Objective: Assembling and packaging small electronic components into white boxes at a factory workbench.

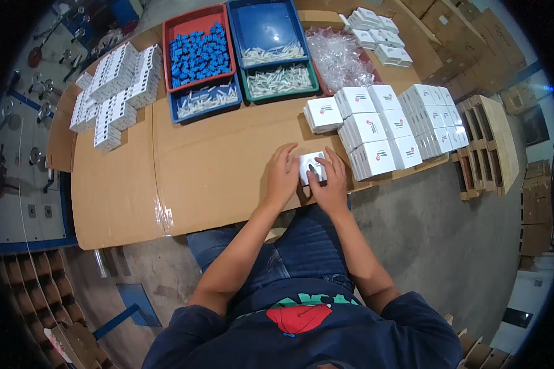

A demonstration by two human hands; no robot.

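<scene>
We hold one small white box (312, 167) between our left hand (281, 175) and right hand (330, 182), fingers grasping it; closing it seems the step in hand, and that needs firm pressing.

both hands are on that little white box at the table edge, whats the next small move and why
Probably press the box shut and slide it right to the stacked boxes. The left hand steadies its left side, the right hand lies across it, and finished-looking boxes sit in rows just beside it.

Concrete floor (449, 246), stacked wooden pallets (489, 144)
</scene>
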